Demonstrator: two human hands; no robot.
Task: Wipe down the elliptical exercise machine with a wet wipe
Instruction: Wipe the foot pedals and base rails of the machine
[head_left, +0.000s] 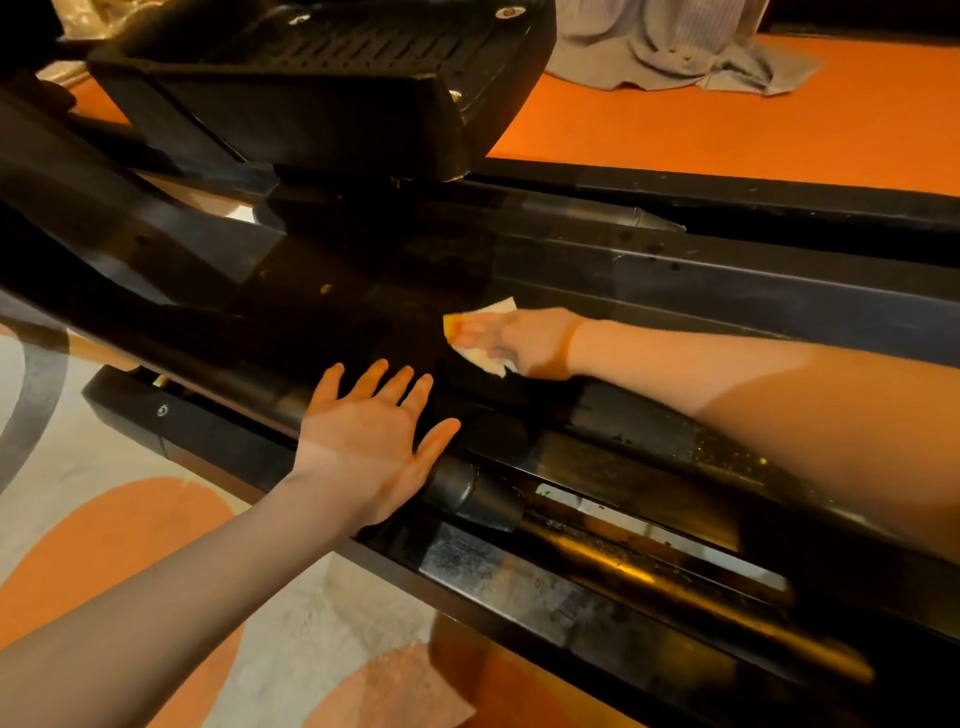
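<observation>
Two hands are on the black elliptical machine (649, 270). Right hand (524, 340) reaches over the machine's near rail and pinches one white wet wipe (483, 338) against the dark middle surface. Left hand (371, 439) lies flat, fingers spread and holding nothing, on the near rail. One pedal (322, 78) sits beyond the wipe. One grey cloth (685, 47) lies on the orange floor (727, 124) behind the machine.

Left hand (371, 441): flat on the black machine (675, 270), fingers spread out.
Right hand (524, 343): pressing a wipe (485, 332) on the machine — the wipe is white and bunched up.
Pedal (322, 78): black, up top.
Floor (727, 124): orange — a grey cloth (685, 47) lies on it.
</observation>
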